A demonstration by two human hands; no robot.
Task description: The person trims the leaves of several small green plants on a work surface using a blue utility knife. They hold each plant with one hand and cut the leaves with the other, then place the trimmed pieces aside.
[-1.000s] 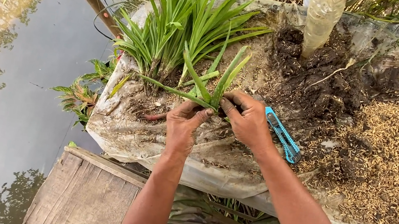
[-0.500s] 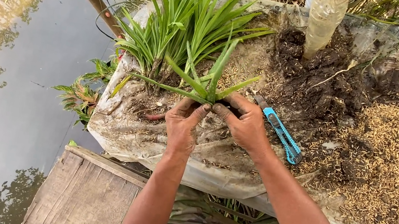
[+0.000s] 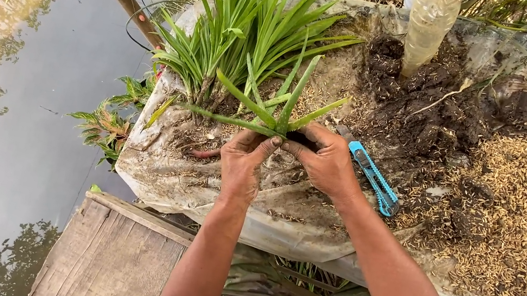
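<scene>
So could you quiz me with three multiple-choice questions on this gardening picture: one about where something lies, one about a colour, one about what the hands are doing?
1. Where does the utility knife lie?
A. On the soil just right of the right hand
B. On the wooden board
C. In the water

2. What colour is the knife's handle?
A. Red
B. Blue
C. Yellow

3. What state are the two hands in?
A. Both resting flat and empty
B. Only the left hand holds something
C. Both closed on the base of a small green plant

Answers:
1. A, since it rests on the dark soil of the planting bed beside that hand.
2. B, since the handle shows bright blue against the soil.
3. C, since the fingers of both hands pinch the plant's base from either side while its leaves fan upward.
</scene>
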